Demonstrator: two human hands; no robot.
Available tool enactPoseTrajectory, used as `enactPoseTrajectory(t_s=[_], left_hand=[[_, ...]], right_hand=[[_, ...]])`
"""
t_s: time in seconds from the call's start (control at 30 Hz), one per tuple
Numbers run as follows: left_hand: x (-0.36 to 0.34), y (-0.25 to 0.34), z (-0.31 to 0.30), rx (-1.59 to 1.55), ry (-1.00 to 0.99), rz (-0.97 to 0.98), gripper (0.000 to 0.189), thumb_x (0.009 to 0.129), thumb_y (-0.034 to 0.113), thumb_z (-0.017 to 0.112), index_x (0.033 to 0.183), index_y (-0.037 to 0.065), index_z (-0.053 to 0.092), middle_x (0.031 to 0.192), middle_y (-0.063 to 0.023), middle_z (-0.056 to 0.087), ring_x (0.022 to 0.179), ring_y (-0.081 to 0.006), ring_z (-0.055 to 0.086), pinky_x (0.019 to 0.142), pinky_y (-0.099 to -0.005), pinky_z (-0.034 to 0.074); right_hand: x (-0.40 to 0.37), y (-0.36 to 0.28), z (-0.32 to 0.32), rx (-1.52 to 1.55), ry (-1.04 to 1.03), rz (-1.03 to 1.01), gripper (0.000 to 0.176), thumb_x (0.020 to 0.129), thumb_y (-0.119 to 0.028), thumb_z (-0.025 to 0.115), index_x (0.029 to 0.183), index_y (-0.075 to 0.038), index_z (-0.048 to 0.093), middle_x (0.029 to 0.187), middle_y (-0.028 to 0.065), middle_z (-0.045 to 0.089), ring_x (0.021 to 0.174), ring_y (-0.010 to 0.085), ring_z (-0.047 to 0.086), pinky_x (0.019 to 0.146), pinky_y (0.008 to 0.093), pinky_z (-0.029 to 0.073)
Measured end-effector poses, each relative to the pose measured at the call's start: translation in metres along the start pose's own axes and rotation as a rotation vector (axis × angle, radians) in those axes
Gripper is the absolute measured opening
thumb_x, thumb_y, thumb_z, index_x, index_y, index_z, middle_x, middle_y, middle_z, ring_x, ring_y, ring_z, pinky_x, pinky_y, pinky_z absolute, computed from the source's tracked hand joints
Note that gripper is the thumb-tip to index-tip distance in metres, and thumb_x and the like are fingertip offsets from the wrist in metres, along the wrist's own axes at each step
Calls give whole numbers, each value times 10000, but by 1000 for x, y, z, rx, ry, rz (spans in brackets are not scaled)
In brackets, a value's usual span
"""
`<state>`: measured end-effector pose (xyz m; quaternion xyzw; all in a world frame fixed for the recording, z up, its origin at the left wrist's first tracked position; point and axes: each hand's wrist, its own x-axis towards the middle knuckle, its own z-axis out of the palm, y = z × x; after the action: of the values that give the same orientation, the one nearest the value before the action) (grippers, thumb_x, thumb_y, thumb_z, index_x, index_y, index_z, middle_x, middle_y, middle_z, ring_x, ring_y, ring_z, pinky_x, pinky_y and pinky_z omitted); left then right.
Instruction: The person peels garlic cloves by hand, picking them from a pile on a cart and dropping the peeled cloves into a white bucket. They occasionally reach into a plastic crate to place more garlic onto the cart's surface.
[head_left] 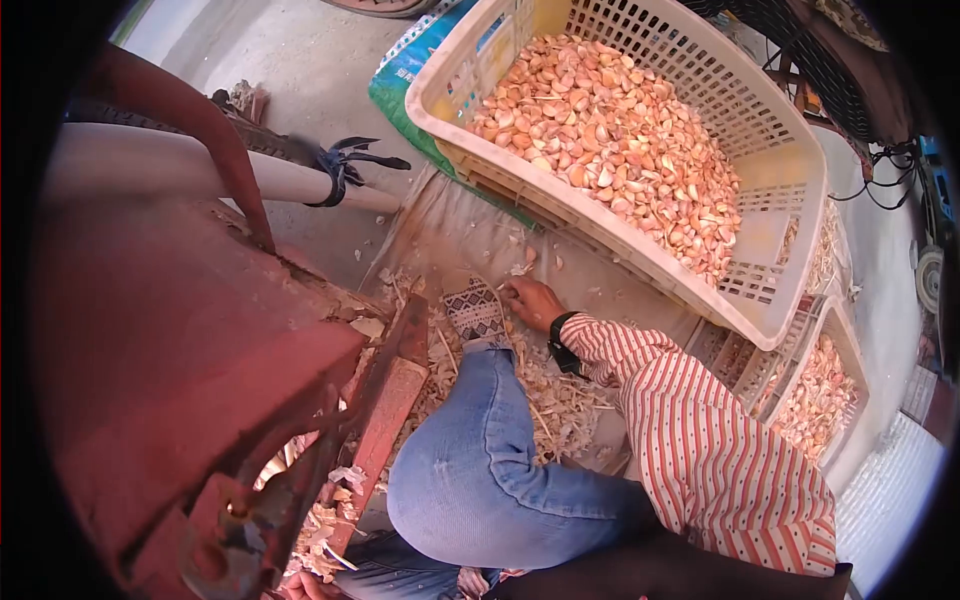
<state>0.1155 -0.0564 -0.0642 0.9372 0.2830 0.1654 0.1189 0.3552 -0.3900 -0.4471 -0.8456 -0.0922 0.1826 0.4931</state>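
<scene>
**Right hand (533,303) low beside patterned footwear (474,308)**

The right arm, in a striped sleeve (700,430), stretches toward the far side, wrist bent down, its fingers curled close together near the floor; whether they pinch anything cannot be told. The left hand (306,588), cut off at the near edge, lies by pale peelings (318,535); its grip cannot be told. A denim-covered knee (450,490) rises between the hands.

Loose garlic cloves (610,130) fill much of a pale crate (615,235) on the far right; a smaller crate (848,425) at right holds more. Red metal machinery (200,340) blocks the left side, with a white pole (130,160) beyond it.
</scene>
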Motion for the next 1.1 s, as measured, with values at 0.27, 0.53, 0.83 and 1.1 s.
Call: enactPoseTrajectory(t_s=[0.27, 0.53, 0.83, 1.1], left_hand=[[2, 4, -4, 112, -76, -13, 217, 813, -38, 435, 930, 7, 611, 863, -206, 550, 743, -352, 521, 637, -437, 414], [5, 11, -5, 118, -95, 66, 252, 781, -84, 430, 941, 6, 603, 810, -194, 530, 696, -344, 490, 604, -428, 386], [0, 1, -4, 109, -85, 52, 292, 792, -78, 420, 993, 23, 605, 860, -217, 538, 724, -363, 504, 609, -439, 397], [15, 41, -1, 85, -100, 5, 266, 813, -53, 423, 989, 23, 607, 865, -226, 552, 734, -374, 516, 615, -439, 411]], right_hand=[[-51, -20, 17, -179, -141, -18, 319, 755, -113, 608, 1059, -107, 510, 1013, 108, 472, 879, 324, 553, 714, 409, 470], [-34, -28, 17, -314, -160, -77, 231, 776, -120, 520, 1007, -122, 514, 961, 151, 468, 751, 357, 586, 652, 456, 468], [-44, 9, -25, -175, 261, 207, 291, 803, -137, 534, 1066, -61, 434, 1028, 220, 486, 850, 410, 556, 714, 485, 457], [2, 18, -59, -487, 124, 322, 320, 834, -217, 491, 1086, -35, 414, 980, 237, 514, 832, 438, 554, 725, 495, 455]])
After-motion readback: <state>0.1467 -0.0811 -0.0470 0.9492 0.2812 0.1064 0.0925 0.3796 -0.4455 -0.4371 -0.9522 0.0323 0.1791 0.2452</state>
